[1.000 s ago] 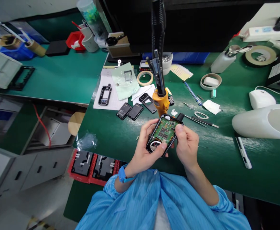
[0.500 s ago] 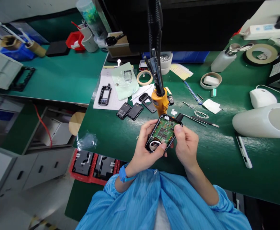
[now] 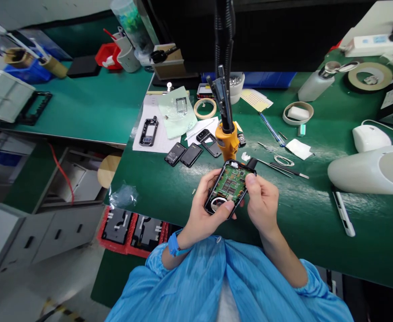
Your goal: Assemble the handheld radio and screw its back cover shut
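An opened handheld radio (image 3: 230,184) with a green circuit board in a black housing is held above the front of the bench. My left hand (image 3: 207,202) wraps its left and lower side, the thumb lying over the lower part near a round speaker-like piece. At the upper right edge, my right hand (image 3: 262,197) is closed with its thumb pressed on the housing; its other fingers are partly hidden. Just beyond stands a yellow electric screwdriver (image 3: 227,138). Two black batteries (image 3: 183,154) and an empty radio housing (image 3: 210,143) lie to the left.
Tweezers (image 3: 284,169), a coiled white cable (image 3: 283,160) and a white pen-like tool (image 3: 343,214) lie to the right. Another radio shell (image 3: 148,132) rests on paper at the left. Red bubble-wrapped parts (image 3: 132,232) sit below the bench edge.
The view has shifted slightly, so the bench things appear a little further right. Both hands keep nearly the same hold on the radio.
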{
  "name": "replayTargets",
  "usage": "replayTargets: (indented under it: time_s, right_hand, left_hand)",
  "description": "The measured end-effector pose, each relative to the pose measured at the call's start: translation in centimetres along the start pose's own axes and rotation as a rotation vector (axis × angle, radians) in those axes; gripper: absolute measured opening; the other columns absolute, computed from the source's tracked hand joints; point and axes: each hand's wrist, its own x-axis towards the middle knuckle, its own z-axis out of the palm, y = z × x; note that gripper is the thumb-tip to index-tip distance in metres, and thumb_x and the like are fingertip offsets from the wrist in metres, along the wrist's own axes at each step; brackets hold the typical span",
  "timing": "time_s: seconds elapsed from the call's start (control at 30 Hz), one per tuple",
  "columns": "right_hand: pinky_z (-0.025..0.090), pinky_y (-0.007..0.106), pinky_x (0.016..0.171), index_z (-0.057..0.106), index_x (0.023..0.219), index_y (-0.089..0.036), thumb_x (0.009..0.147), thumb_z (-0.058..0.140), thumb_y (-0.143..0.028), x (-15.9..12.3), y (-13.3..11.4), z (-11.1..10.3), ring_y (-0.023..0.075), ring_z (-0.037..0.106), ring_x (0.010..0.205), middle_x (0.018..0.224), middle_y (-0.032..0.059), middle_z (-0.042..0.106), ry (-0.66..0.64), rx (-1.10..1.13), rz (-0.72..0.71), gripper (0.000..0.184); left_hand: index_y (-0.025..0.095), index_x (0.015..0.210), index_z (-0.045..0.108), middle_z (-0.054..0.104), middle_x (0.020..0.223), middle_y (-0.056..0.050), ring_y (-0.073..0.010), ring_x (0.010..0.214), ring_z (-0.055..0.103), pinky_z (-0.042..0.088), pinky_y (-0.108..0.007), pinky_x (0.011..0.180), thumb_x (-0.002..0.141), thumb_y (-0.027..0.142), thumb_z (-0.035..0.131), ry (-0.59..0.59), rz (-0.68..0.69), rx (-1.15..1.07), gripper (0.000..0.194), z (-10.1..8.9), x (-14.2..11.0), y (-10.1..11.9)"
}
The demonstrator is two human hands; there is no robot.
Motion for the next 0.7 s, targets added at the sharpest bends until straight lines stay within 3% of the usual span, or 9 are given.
replayTargets:
  time_s: [0.13, 0.27, 0.43, 0.7]
  right_hand:
    - [0.038, 0.026, 0.043, 0.052, 0.062, -0.024, 0.103, 0.06, -0.088, -0.01, 0.05, 0.0, 0.0119, 0.044, 0.043, 0.048, -0.0029, 0.05, -0.009, 0.001, -0.005, 0.077]
    - [0.038, 0.026, 0.044, 0.052, 0.062, -0.024, 0.103, 0.061, -0.087, -0.02, 0.01, -0.1, 0.012, 0.044, 0.044, 0.049, -0.0028, 0.05, -0.029, -0.007, -0.009, 0.076]
    - [0.038, 0.027, 0.044, 0.052, 0.063, -0.024, 0.104, 0.06, -0.087, -0.13, 0.19, -0.12, 0.0119, 0.044, 0.044, 0.05, -0.0029, 0.05, -0.044, -0.007, -0.02, 0.076]
    - [0.036, 0.026, 0.044, 0.055, 0.065, -0.023, 0.105, 0.061, -0.085, -0.09, 0.19, -0.23, 0.0117, 0.045, 0.045, 0.051, -0.0031, 0.051, -0.058, 0.003, -0.041, 0.074]
  left_hand:
    - [0.029, 0.155, 0.053, 0.074, 0.143, -0.016, -0.0179, 0.07, 0.08, 0.069, -0.029, 0.054, 0.1, 0.058, 0.086, -0.03, 0.05, -0.053, 0.071, -0.09, -0.06, -0.16]
    - [0.03, 0.153, 0.053, 0.074, 0.142, -0.015, -0.0199, 0.075, 0.082, 0.068, -0.027, 0.051, 0.103, 0.059, 0.082, 0.022, 0.01, -0.039, 0.064, 0.09, -0.2, -0.32]
    - [0.031, 0.149, 0.056, 0.076, 0.137, -0.012, -0.0134, 0.065, 0.075, 0.068, -0.025, 0.051, 0.102, 0.055, 0.085, 0.078, -0.005, 0.001, 0.06, 0.36, -0.36, -0.13]
    - [0.031, 0.146, 0.057, 0.076, 0.129, -0.009, -0.0101, 0.06, 0.07, 0.064, -0.023, 0.049, 0.103, 0.049, 0.085, 0.103, 0.025, -0.037, 0.055, 0.7, -0.25, -0.56]
